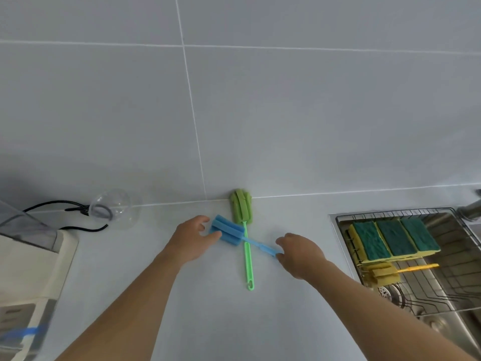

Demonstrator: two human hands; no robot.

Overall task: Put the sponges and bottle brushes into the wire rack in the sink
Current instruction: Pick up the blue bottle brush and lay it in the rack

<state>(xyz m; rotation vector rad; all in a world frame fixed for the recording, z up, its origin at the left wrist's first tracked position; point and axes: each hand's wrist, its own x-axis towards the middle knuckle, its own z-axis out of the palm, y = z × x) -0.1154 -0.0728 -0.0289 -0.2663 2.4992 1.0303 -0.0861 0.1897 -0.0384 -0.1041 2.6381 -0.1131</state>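
Observation:
A blue bottle brush [229, 233] lies across a green bottle brush [244, 217] on the pale counter. My left hand [191, 238] pinches the blue foam head between thumb and fingers. My right hand [299, 252] grips the end of the blue handle. The green brush's foam head touches the wall and its handle points toward me. At the right, the wire rack [390, 213] sits in the steel sink and holds three green-and-yellow sponges [393, 238] side by side. A yellow bottle brush [385, 273] lies in the rack below them.
A clear glass [112, 207] lies on its side at the back left beside a black cable [52, 204]. A white appliance [28, 259] with a transparent lid stands at the left edge. A tap [469, 211] reaches over the sink's back right. The tiled wall rises behind.

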